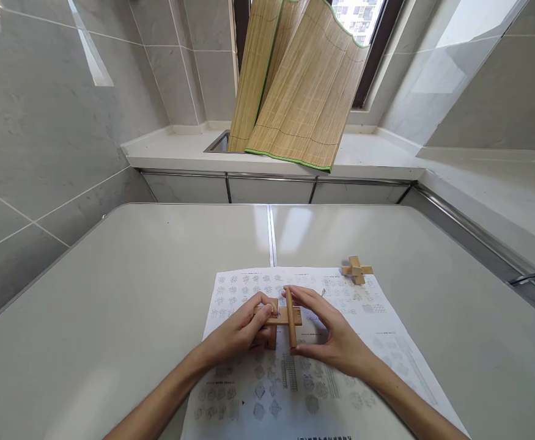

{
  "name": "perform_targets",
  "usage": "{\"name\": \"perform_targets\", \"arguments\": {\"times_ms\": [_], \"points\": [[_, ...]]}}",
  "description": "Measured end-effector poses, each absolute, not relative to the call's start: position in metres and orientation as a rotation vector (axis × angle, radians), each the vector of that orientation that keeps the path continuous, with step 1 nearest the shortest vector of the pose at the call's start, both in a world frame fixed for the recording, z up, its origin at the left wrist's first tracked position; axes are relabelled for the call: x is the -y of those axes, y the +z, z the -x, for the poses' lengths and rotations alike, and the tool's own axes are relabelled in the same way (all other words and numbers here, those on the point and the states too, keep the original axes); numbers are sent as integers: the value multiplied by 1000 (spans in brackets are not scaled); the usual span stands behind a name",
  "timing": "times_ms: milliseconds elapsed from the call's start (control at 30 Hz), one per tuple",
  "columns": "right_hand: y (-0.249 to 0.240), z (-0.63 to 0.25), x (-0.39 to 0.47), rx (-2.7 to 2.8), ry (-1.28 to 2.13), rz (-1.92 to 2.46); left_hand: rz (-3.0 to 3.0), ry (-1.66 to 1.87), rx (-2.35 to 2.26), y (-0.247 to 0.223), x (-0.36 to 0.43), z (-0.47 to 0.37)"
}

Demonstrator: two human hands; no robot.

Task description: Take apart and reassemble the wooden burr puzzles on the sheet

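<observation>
Holding wood on both sides of a join, the person has the work only partway along, as far as can be judged. The left hand is closed around a block that stands roughly lengthwise to the view, its thumb laid over the near end of a flat slat. The slat runs crosswise from the block toward the right, so those two pieces look set together, though the fingers hide most of where they meet.

The right hand makes a wide C, with fingertips at the far end of a stick and the thumb at its near end; the palm is well clear of the wood. The stick crosses the slat near its right end. Whether it is seated there or only held against it, I cannot tell, so this join is best counted as unsettled.

All three pieces are over the middle of a printed sheet covered in small drawings, which lies on the bench. A small wooden cross rests at the sheet's far right corner, apart from both hands. It looks complete, with arms in several directions; beside it, the held pieces appear looser and less finished. No other loose piece shows on the bench.
</observation>
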State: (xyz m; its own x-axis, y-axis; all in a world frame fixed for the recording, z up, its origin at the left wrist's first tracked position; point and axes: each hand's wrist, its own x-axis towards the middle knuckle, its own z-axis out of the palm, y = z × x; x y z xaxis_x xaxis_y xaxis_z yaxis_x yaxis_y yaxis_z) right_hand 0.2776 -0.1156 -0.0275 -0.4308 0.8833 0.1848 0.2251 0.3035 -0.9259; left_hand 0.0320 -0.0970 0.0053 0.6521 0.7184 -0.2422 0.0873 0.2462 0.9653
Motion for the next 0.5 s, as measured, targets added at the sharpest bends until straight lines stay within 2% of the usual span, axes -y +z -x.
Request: {"name": "perform_targets", "arguments": {"times_ms": [333,500], "points": [[-30,-274,118,1839,1033,1030,-1267,521,-768,3,98,-35],[-27,-276,117,1904,1104,994,-1291,486,-751,3,98,-33]]}}
